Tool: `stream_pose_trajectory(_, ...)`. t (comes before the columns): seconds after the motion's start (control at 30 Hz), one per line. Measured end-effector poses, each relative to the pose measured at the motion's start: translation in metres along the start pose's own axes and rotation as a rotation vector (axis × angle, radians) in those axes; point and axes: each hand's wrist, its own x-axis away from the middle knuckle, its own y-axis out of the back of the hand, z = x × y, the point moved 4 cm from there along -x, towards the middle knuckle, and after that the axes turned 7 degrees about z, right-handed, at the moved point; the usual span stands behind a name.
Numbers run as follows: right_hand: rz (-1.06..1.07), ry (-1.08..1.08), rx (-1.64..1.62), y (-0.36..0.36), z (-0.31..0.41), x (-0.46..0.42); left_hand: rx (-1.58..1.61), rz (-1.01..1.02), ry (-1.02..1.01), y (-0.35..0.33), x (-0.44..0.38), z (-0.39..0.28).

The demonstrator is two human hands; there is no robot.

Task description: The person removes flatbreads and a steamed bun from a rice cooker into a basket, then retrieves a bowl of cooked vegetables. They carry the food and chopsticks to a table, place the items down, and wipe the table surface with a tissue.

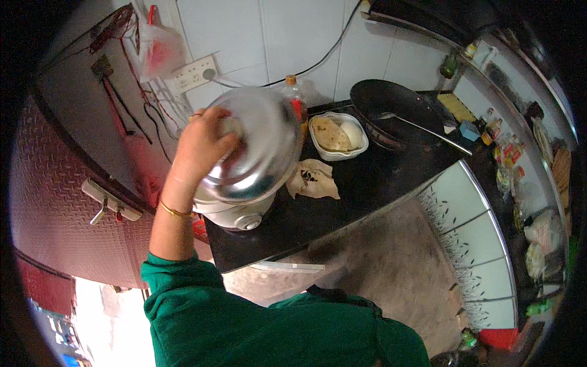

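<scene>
My left hand [208, 142] grips a domed shiny metal lid [270, 142] near its middle, where the knob would sit; the fingers and knob are blurred. The lid is tilted over a white electric cooker [234, 215] with a round dial on its front, and most of the cooker's opening is hidden. A yellow bangle [175, 212] circles my wrist. To the right of the cooker lies a crumpled sheet of paper [323, 181] with dark bits on it. Behind the lid stands a bottle with an orange cap [291, 80]. My right hand is out of view.
A white plastic tub [339, 155] holds flat bread and a round white piece. Beyond it stands a black wok [390, 94] with a metal ladle [424, 130]. The black counter [293, 225] has a front edge before me. A cord runs from a wall socket [195, 73].
</scene>
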Motion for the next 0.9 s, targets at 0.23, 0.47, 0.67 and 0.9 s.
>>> stream_pose_trajectory(0.23,-0.08,0.03,-0.199,-0.013,-0.031,0.002,-0.129,0.164,0.247,-0.039,0.003,0.09)
stream_pose_trajectory(0.47,0.192,0.252,-0.709,-0.007,0.093,0.03,-0.058,0.295,0.281,-0.062,-0.016,0.091)
stream_pose_trajectory(0.67,0.165,0.04,-1.143,-0.005,0.227,0.069,-0.023,0.329,-0.008,-0.09,-0.018,0.176)
stream_pose_trajectory(0.9,0.174,-0.02,-1.694,0.047,0.293,0.112,-0.143,0.398,0.004,-0.102,-0.029,0.195)
